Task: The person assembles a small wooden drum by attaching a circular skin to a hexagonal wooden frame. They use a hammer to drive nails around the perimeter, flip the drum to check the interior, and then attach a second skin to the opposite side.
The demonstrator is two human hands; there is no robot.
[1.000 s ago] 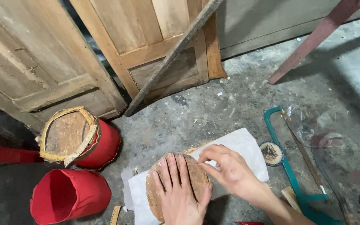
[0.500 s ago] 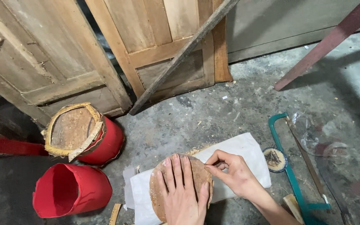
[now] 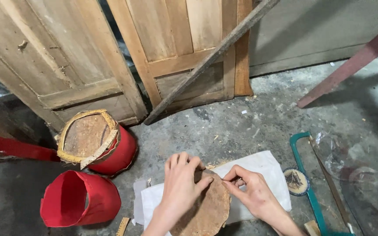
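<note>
Brown, rough round leather disc [image 3: 206,209] lies on a white cloth sheet [image 3: 263,168] on the concrete floor [image 3: 250,126]. Left hand [image 3: 180,185] pressed flat on it, fingers spread. Right hand [image 3: 250,190] pinches its upper edge. Red fabric-covered cylinder [image 3: 77,199] nearby, left.

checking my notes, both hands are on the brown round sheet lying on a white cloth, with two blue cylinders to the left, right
Not quite: the two cylinders are red, not blue, as the head view shows. Both the left hand and right hand are on the brown round sheet on the white cloth.
</note>
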